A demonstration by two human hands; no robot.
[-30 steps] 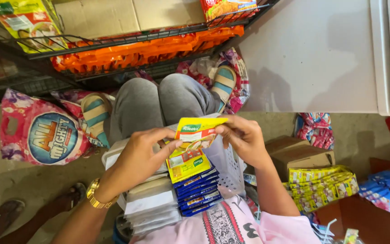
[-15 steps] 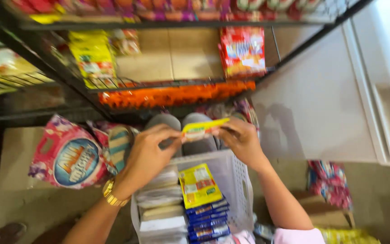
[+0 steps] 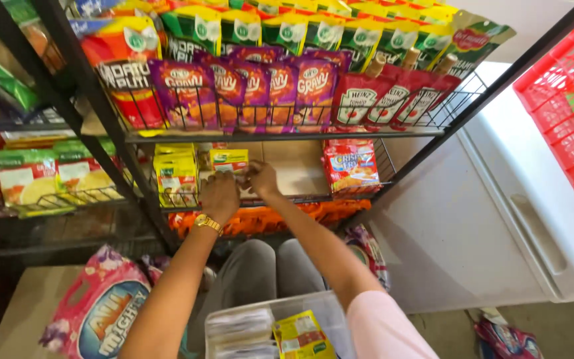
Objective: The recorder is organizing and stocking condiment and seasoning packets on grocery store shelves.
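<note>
Both my hands reach onto a wire shelf (image 3: 373,193). My left hand (image 3: 219,197), with a gold watch on its wrist, and my right hand (image 3: 261,178) together hold a small yellow-and-green box (image 3: 229,160) at the shelf's front, next to a stack of similar yellow boxes (image 3: 176,174). Whether the box rests on the shelf I cannot tell. On my lap sits a clear plastic bin (image 3: 266,312) with more yellow boxes (image 3: 303,334) and white packets (image 3: 242,326).
Red snack packets (image 3: 349,166) stand at the shelf's right. Purple and red sauce pouches (image 3: 267,90) hang on the shelf above. A white chest freezer (image 3: 506,219) stands to the right, a red basket (image 3: 566,113) on it. A pink detergent bag (image 3: 97,312) lies lower left.
My hands lifted the yellow box from above the lap bin up and forward onto the wire shelf. The view tilted upward, revealing the upper shelves.
</note>
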